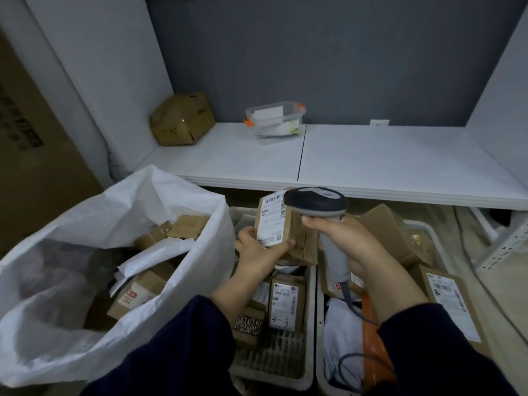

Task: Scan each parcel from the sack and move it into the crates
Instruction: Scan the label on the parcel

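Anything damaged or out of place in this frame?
Yes: the brown cardboard box in the back-left corner of the white shelf looks crushed, its top caved in and a flap gaping. The labelled cardboard parcel in the left hand and the grey barcode scanner in the right hand look fine.

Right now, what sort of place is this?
Likely a parcel sorting room: a white woven sack of cardboard parcels, a grey handheld barcode scanner, and pale plastic crates holding labelled boxes.
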